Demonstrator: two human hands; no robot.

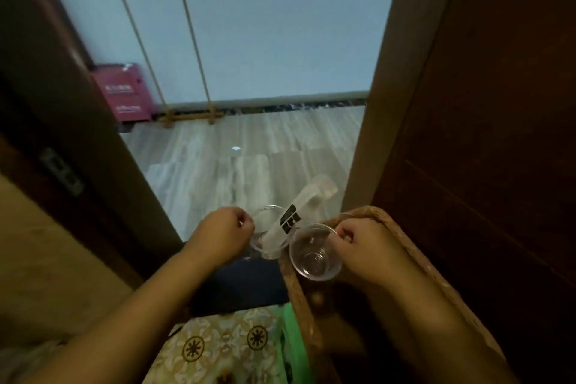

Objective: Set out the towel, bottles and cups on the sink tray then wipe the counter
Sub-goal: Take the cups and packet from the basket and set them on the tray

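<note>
Right now each hand [223, 235] [363, 248] pinches a clear cup [268, 227] [314, 251] rim.

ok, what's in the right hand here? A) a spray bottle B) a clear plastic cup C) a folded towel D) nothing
B: the right hand pinches the rim of an empty clear plastic cup over the woven basket, while the left hand holds a second clear cup with a packet standing in it.
</note>
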